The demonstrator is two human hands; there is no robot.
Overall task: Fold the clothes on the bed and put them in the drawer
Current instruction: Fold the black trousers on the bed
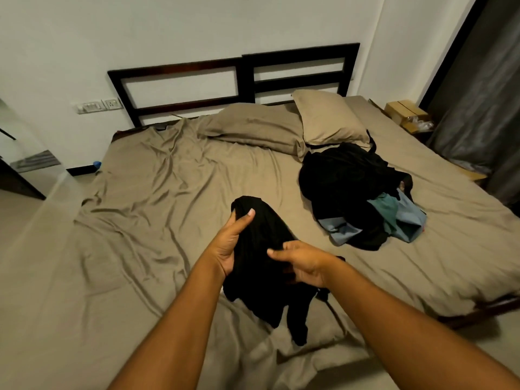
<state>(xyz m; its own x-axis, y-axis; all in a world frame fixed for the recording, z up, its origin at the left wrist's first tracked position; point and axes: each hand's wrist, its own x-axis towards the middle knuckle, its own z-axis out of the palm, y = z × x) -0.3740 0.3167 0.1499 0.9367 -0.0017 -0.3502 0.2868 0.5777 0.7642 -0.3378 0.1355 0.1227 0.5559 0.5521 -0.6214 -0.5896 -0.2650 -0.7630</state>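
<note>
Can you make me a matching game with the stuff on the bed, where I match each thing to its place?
Things:
1. black garment
2. pile of clothes
3. pillows
4. cardboard box

Places:
A. beside the bed's far right corner
B. at the head of the bed, by the headboard
C. held in both hands, left hand and right hand
D. heaped on the right side of the sheet

Pairs: 1-C, 2-D, 3-B, 4-A
</note>
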